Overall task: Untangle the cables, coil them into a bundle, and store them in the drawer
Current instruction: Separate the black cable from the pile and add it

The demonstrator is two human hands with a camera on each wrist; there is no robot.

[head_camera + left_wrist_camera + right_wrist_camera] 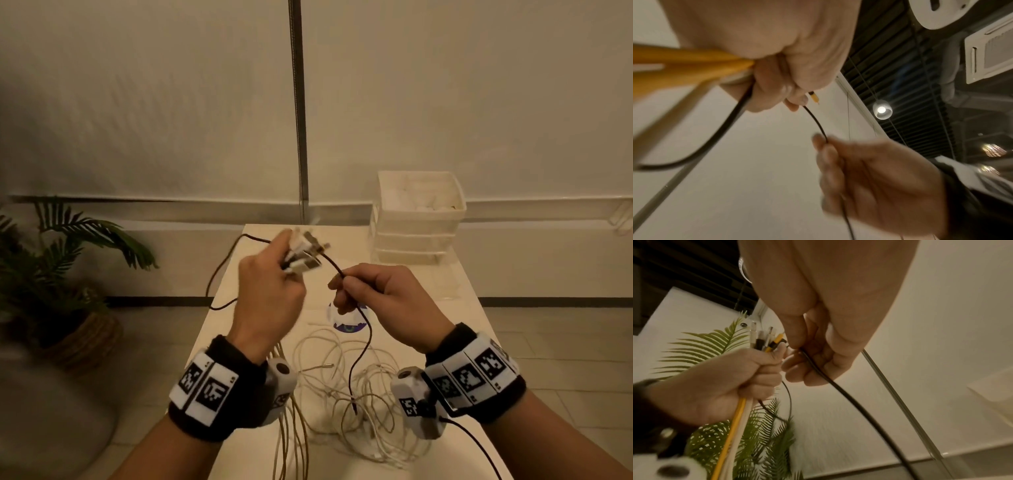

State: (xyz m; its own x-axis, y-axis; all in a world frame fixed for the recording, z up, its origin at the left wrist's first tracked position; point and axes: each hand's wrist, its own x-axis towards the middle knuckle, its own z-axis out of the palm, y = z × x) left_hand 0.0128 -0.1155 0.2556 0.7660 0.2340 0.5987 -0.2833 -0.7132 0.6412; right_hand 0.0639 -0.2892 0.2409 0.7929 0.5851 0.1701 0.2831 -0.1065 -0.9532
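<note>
Table: a pale rectangular top [472, 308] running away from the viewer.
Far right corner: a stack of white plastic drawers [416, 219], the top one pulled open.
Middle: a round sticker [346, 323], white and purple, partly hidden.
Near end: loose loops of white cables [329, 363] lying tangled on the surface.
Left edge: a black cable [219, 274] loops past it, possibly clear of the surface.
</note>
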